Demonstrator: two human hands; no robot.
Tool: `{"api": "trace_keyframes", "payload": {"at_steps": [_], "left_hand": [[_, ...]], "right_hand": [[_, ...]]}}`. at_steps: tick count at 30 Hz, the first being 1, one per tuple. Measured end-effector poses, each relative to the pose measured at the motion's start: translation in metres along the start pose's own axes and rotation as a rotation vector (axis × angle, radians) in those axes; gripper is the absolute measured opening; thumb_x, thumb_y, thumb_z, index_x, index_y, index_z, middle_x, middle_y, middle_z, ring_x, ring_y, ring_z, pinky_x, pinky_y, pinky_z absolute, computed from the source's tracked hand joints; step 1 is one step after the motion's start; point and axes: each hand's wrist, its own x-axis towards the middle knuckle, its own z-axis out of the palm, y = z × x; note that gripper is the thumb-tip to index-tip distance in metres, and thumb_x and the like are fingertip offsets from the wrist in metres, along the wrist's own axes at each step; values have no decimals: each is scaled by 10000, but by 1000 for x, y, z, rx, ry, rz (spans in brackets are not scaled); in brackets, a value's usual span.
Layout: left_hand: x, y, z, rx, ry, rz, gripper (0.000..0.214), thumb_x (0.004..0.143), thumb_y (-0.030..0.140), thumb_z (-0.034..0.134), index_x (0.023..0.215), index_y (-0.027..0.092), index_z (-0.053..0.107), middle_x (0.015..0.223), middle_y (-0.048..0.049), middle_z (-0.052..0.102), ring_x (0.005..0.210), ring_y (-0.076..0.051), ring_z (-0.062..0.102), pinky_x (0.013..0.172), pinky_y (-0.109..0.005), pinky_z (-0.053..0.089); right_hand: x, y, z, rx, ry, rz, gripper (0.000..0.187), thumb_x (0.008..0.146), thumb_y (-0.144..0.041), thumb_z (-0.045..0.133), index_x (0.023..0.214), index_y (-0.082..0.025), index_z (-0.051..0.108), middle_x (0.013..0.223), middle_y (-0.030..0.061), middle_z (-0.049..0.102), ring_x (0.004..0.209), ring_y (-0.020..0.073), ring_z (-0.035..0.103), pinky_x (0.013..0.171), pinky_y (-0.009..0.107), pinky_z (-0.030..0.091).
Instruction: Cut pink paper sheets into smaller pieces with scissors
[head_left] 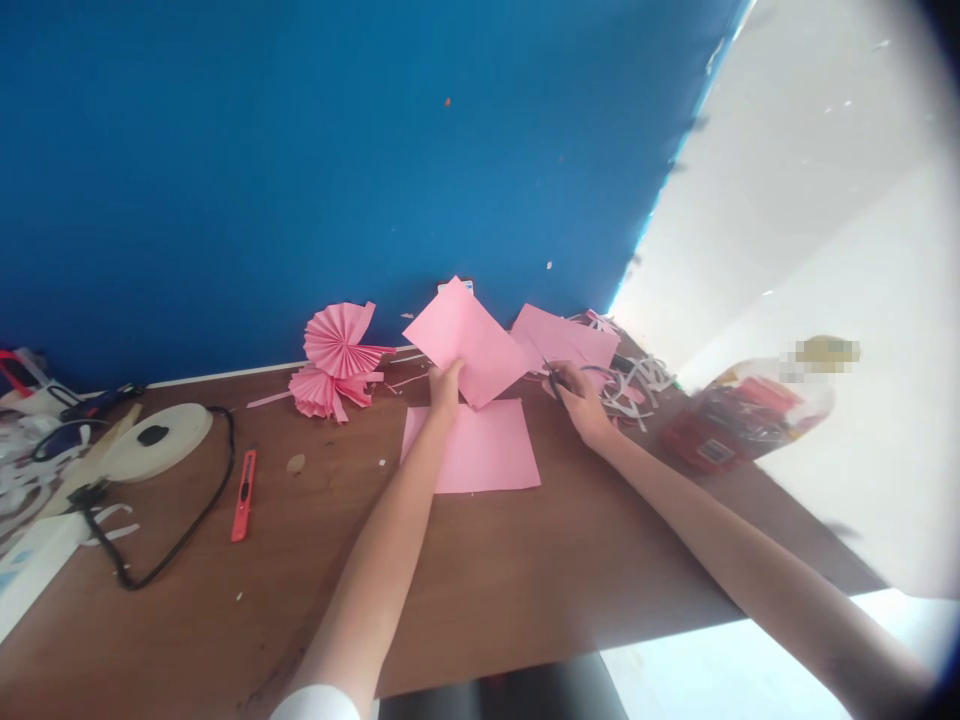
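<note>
My left hand (448,385) grips the lower edge of a pink paper sheet (469,340), which is raised and tilted with a corner pointing up. Beneath it, another pink sheet (487,460) lies flat on the brown table (480,560). To the right, my right hand (581,400) is closed around a pair of scissors (553,378) with dark handles, the blades pointing toward the raised paper. Behind the scissors rests a further pink piece of paper (577,342), partly covered by my hand.
Pleated pink paper fans (341,345) stand at the back left. A red box cutter (244,495) lies near a black cord (217,490) and a round cream-coloured object (169,440). Paper strips (649,375) and a plastic bag (739,415) sit to the right. A blue wall (337,150) rises behind.
</note>
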Motion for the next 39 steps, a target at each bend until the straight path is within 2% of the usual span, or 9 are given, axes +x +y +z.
{"api": "trace_keyframes", "payload": {"at_steps": [3,6,15,22,27,34,39], "left_hand": [[-1,1,1,-29,-15,-9,347,636,219,724,963,143,637,1009,-87,675,936,-227,639,870,-366,485],[-1,1,1,-48,25,-44,371,628,230,734,971,149,619,1005,-83,672,937,-224,638,857,-367,491],[3,-2,0,-102,89,-14,332,649,209,726,952,160,600,967,-70,668,990,-209,627,883,-332,481],[4,-4,0,-98,52,13,313,666,215,720,954,160,608,1025,-81,667,1009,-204,622,916,-337,467],[4,-6,-1,-83,44,12,343,669,240,722,983,160,607,1052,-85,664,1001,-212,627,910,-352,473],[5,-6,-1,-56,5,13,356,670,244,724,998,147,625,1071,-94,668,1012,-216,626,936,-360,462],[4,-5,0,-56,21,7,360,667,232,728,1003,153,623,1064,-91,669,1007,-216,629,929,-361,466]], "right_hand": [[-5,-2,-1,54,-95,41,204,808,-341,564,965,-212,584,806,0,557,754,145,505,711,276,390],[-5,-4,-1,70,-162,50,202,794,-317,571,960,-204,585,803,-5,561,744,141,500,700,273,380],[-2,-11,-4,105,-171,84,235,757,-360,630,927,-204,586,823,4,570,807,166,516,734,278,385],[-3,-10,-6,161,-202,112,239,787,-351,615,985,-219,594,835,4,567,773,148,507,713,262,383],[-3,-10,-4,111,-234,93,252,759,-355,641,963,-217,590,856,9,584,838,173,528,741,280,400],[-3,-8,-3,56,-254,59,230,785,-346,611,970,-211,585,885,19,586,830,181,531,735,298,405],[-3,-9,-3,74,-244,75,235,779,-353,618,963,-210,589,870,21,590,826,182,530,721,297,406]]}}
